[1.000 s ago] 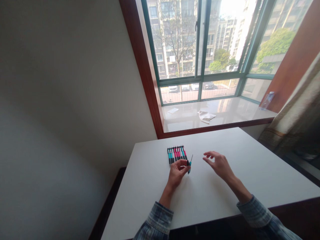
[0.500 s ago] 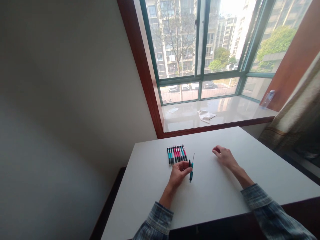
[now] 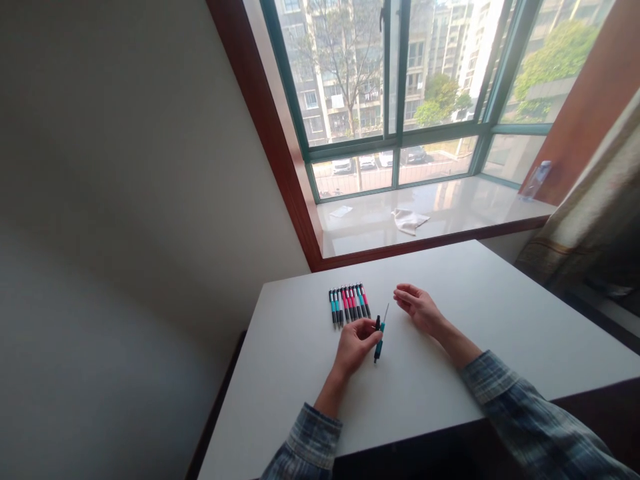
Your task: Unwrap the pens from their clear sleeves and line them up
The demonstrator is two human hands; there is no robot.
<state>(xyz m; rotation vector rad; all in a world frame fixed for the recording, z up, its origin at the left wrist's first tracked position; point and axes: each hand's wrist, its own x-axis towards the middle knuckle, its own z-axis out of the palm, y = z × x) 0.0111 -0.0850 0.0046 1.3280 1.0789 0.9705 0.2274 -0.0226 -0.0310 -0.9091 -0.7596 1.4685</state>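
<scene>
The windowsill (image 3: pixel 450 210) holds cloth (image 3: pixel 410 221) — and a bottle (image 3: pixel 536 181).

A slanting teal-and-black pen (image 3: pixel 379 347) is pinched by the left hand (image 3: pixel 353 347), its thin refill (image 3: pixel 387 312) jutting bare beyond; a short black pen part (image 3: pixel 378 323) is held alongside.

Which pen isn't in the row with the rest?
The teal pen in the left hand, with a thin rod sticking out; the other pens lie side by side.

A bright window (image 3: pixel 399 141) backs the white table (image 3: pixel 425 387); the dim wall (image 3: pixel 150 200) seems grey.
</scene>
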